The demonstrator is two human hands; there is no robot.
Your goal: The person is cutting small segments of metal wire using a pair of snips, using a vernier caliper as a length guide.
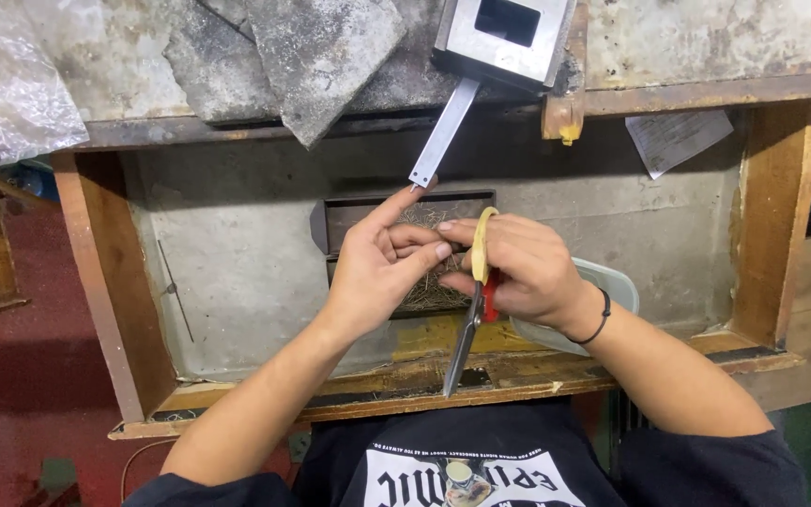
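i see my right hand (527,272) wrapped round scissors (469,324), blades closed, pointing toward me, above the dark tray (349,216); left hand (377,268) touches it, forefinger extended, other fingers curled.

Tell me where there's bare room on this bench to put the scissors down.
Bare grey surface lies left of the left hand, up to the wooden side wall. Another patch sits right of the pale dish, below the paper slip. The middle is crowded: both hands, scissors, the dark tray.
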